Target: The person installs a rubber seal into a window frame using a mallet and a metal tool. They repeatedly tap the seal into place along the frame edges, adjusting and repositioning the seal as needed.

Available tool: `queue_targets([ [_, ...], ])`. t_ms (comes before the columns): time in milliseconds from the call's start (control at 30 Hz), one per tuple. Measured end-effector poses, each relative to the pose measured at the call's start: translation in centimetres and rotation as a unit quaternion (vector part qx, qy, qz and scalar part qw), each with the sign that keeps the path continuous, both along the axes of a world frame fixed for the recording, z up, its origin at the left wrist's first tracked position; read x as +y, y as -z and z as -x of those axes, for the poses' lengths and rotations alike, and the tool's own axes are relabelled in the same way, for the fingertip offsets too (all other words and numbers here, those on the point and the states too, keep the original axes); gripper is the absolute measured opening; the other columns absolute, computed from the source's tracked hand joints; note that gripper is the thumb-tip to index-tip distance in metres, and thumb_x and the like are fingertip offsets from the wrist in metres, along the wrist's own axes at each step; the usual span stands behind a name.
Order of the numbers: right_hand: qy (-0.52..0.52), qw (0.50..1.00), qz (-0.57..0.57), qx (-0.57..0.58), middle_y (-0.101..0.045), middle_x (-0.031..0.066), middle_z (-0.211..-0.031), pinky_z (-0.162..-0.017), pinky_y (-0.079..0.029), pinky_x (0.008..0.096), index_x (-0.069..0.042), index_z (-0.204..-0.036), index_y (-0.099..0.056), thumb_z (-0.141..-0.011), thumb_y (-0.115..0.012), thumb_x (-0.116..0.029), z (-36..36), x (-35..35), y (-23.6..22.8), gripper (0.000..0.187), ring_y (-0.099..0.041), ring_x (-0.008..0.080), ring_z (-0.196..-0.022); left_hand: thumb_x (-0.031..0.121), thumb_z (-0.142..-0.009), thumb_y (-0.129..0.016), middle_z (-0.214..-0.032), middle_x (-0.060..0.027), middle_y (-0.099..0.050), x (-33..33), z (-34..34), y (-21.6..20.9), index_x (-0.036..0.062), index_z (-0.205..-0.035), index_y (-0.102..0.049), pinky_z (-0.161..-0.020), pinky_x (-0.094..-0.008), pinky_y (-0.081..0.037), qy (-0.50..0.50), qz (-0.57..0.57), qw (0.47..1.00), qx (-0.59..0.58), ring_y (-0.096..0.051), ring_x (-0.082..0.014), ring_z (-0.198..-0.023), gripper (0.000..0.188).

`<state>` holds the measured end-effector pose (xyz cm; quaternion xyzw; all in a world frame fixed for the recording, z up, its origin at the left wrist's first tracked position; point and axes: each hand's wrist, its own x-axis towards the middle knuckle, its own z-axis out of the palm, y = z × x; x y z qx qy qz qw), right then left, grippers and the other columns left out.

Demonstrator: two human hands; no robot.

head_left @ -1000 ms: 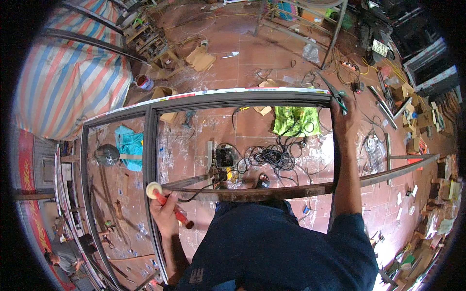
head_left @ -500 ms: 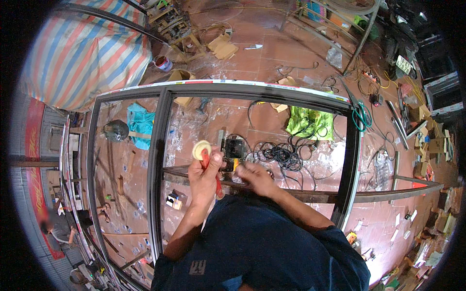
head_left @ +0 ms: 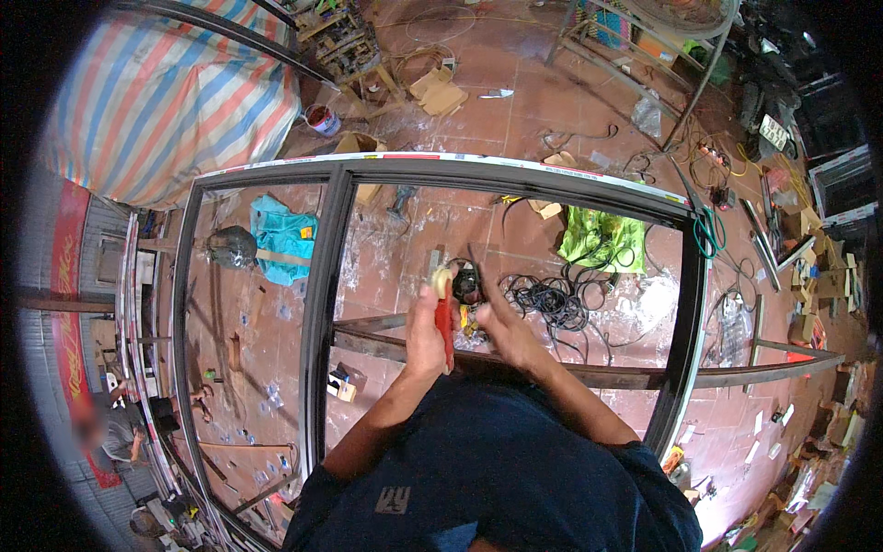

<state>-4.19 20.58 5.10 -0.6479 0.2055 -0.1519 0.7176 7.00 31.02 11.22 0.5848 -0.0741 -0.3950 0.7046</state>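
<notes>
The red-handled tool (head_left: 444, 324) stands above the near part of a large dark frame's opening, just in front of the person's body, its cream, rounded head (head_left: 442, 281) toward the far side and its handle running nearer. The left hand (head_left: 424, 339) is closed around the handle, thumb side up; the right hand (head_left: 512, 336) is just beside it to the right, fingers stretched out and apart from the tool, seemingly empty, though its palm side is partly hidden. The tool looks fairly light and stiff, with most of its weight probably in the head; the handle, possibly smooth enough to slip in a loose grasp, seems the best place to take hold, a little behind the head. Around both hands lies the dark frame (head_left: 327, 276), split by an upright into a narrow left opening and a wide right one; it looks rigid but long and awkward, better taken by two opposite sides than one corner. A rusty metal bar (head_left: 612, 375) crosses beneath its near part. A teal-handled cutting tool (head_left: 709, 235) rests at its far right corner. On the floor beyond are coiled black cable (head_left: 556, 305), a lime-green bag (head_left: 602, 241) and, left, a teal cloth (head_left: 279, 241).
</notes>
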Motion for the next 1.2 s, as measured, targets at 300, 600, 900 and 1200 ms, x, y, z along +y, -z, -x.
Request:
queue_targets([
  [300,-0.003,0.981,-0.196,0.011,-0.059,0.0139,-0.138,-0.102,-0.048,0.0333,-0.002,-0.161,-0.032,-0.096,-0.075,-0.027,-5.5,6.2,1.1,0.082,-0.057,0.0175,-0.124,0.015,-0.103,-0.066,-0.108,-0.0007,-0.066,4.8,-8.2,3.3,0.0006,-0.126,-0.069,-0.082,-0.0215,-0.049,0.102,0.044,0.993,0.042,-0.06,-0.0066,-0.094,0.027],
  [600,0.129,0.945,-0.27,0.13,-0.061,0.0017,-0.071,-0.049,-0.039,0.0285,-0.001,-0.098,-0.067,-0.097,-0.067,-0.027,-9.5,8.1,-0.9,0.026,-0.053,0.0115,-0.054,0.05,-0.107,-0.056,-0.102,-0.002,-0.07,4.7,-12.9,6.4,0.0019,-0.12,-0.072,-0.089,-0.0278,-0.049,0.3,-0.086,0.949,0.039,-0.062,-0.0096,-0.099,0.052],
  [900,0.354,0.909,-0.209,0.072,-0.054,-0.0034,-0.065,-0.046,-0.036,0.026,-0.004,-0.114,-0.068,-0.099,-0.07,-0.028,-8.1,0.3,4.2,0.028,-0.051,0.0091,-0.051,0.021,-0.103,-0.066,-0.079,0.0038,-0.064,-1.7,-14.0,9.2,0.0049,-0.111,-0.077,-0.059,-0.0229,-0.041,0.057,-0.129,0.987,-0.074,-0.055,-0.0045,-0.068,0.021],
  [1200,0.512,0.819,-0.257,0.032,-0.053,-0.0002,-0.067,-0.043,-0.034,0.028,-0.007,-0.091,-0.062,-0.095,-0.069,-0.02,-8.7,-13.1,8.0,0.015,-0.048,0.0102,-0.051,0.03,-0.105,-0.063,-0.094,-0.0042,-0.072,-17.2,-10.8,19.1,0.0064,-0.118,-0.073,-0.077,-0.029,-0.052,0.201,-0.019,0.929,-0.311,-0.065,-0.0112,-0.082,0.029],
])
